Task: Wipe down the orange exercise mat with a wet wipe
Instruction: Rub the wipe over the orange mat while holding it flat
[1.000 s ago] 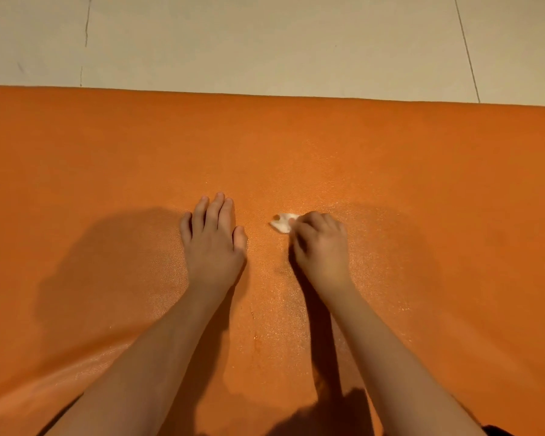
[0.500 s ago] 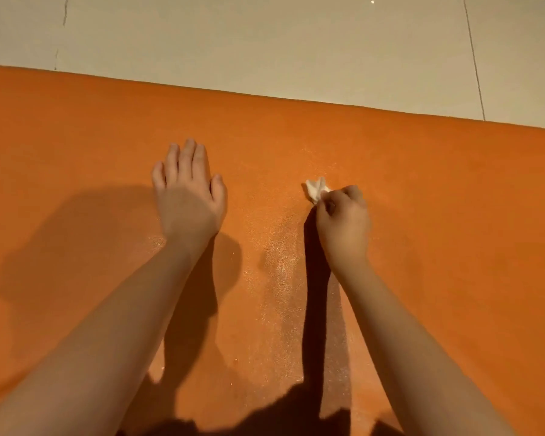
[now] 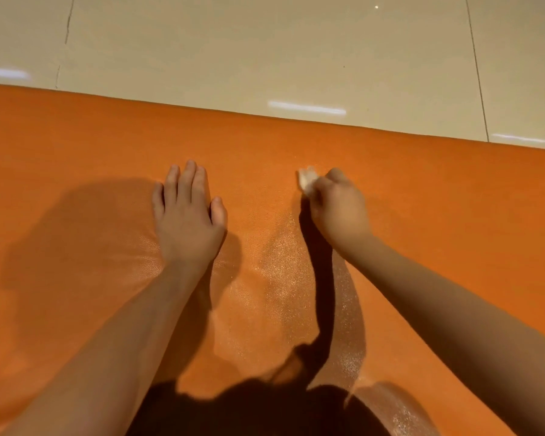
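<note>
The orange exercise mat (image 3: 85,146) fills most of the view, its far edge running across the upper part. My right hand (image 3: 339,207) holds a small crumpled white wet wipe (image 3: 306,180) in curled fingers and presses it on the mat near that far edge. Only a bit of the wipe shows beyond my fingers. My left hand (image 3: 188,215) lies flat on the mat, fingers straight and together, to the left of the wipe. A shiny damp streak (image 3: 283,272) runs back toward me between my forearms.
Beyond the mat's far edge lies a cream tiled floor (image 3: 265,51) with grout lines and light reflections. My own shadow darkens the mat at the left and bottom centre.
Both hands have slid forward across the mat toward its far edge. My right hand carried the wipe along, leaving a longer damp streak behind it.
</note>
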Action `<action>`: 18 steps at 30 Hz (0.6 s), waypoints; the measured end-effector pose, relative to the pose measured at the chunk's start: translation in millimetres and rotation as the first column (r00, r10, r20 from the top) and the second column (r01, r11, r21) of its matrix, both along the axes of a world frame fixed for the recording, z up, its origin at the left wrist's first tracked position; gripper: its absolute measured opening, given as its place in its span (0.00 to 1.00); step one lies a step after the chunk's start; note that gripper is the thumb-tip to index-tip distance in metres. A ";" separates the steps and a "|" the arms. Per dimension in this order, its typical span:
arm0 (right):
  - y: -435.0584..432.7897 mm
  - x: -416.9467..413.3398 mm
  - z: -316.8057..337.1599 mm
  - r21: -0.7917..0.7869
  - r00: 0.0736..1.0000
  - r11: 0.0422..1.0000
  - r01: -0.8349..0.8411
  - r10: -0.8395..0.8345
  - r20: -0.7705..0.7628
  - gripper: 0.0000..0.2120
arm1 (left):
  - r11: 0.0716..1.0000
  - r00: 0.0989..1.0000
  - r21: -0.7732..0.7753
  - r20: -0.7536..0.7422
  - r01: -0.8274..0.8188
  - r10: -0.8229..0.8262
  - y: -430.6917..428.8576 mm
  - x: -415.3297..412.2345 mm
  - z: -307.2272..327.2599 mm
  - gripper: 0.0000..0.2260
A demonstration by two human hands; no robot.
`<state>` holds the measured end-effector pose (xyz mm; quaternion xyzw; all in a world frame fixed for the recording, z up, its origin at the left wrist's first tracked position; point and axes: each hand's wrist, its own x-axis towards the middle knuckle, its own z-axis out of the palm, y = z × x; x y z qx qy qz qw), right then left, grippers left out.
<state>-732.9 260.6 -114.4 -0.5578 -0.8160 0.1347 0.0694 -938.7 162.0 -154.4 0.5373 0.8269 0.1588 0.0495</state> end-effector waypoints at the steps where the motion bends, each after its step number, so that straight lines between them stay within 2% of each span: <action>1: -7.3 -4.3 0.4 -0.020 0.991 0.991 -0.129 0.129 -0.031 0.07 | 1.000 1.000 0.000 0.000 -0.002 0.002 0.2 -0.3 0.3 0.26; 3: -9.9 -5.5 0.7 -0.086 0.932 0.928 -0.362 0.360 -0.040 0.06 | 1.000 1.000 0.000 -0.007 -0.001 0.001 0.3 -0.3 1.1 0.26; 4: -0.8 -4.6 0.9 -0.092 0.913 0.908 -0.408 0.408 -0.015 0.06 | 1.000 1.000 0.001 -0.010 0.002 -0.002 0.5 0.0 1.3 0.26; 6: 23.4 -4.9 1.0 -0.008 0.946 0.946 -0.325 0.325 0.011 0.10 | 1.000 1.000 0.002 -0.010 0.007 -0.007 0.8 0.1 0.9 0.26; 8: 47.9 -6.4 -1.1 0.079 0.999 0.995 -0.054 0.054 0.002 0.13 | 1.000 1.000 0.009 -0.014 0.005 -0.005 0.2 -0.4 0.1 0.26; 10: 52.6 -13.3 -4.3 0.095 0.990 0.985 0.142 -0.142 -0.009 0.11 | 1.000 1.000 0.013 -0.019 0.007 -0.007 0.3 -0.7 -0.9 0.25; 11: 46.9 -19.2 -6.2 0.106 0.988 0.983 0.149 -0.143 -0.060 0.09 | 1.000 1.000 0.014 -0.021 0.008 -0.008 0.4 -0.6 -1.1 0.25; 12: 38.5 -24.2 -9.2 0.117 0.991 0.990 0.080 -0.067 -0.117 0.08 | 1.000 1.000 0.016 -0.023 0.008 -0.008 0.7 -0.2 -0.8 0.25; 15: 23.8 -21.6 -15.5 0.089 0.958 0.966 -0.243 0.253 -0.133 0.06 | 1.000 1.000 0.023 -0.027 0.007 -0.006 1.4 1.4 -1.3 0.24; 16: 31.7 -18.9 -15.7 0.086 0.955 0.961 -0.262 0.271 -0.118 0.07 | 1.000 1.000 0.028 -0.027 0.005 -0.004 1.4 1.4 -1.3 0.23; 18: 52.6 -15.3 -16.0 0.140 0.982 0.985 -0.100 0.120 -0.143 0.09 | 0.999 1.000 0.041 -0.030 0.001 0.000 1.2 1.3 -1.1 0.23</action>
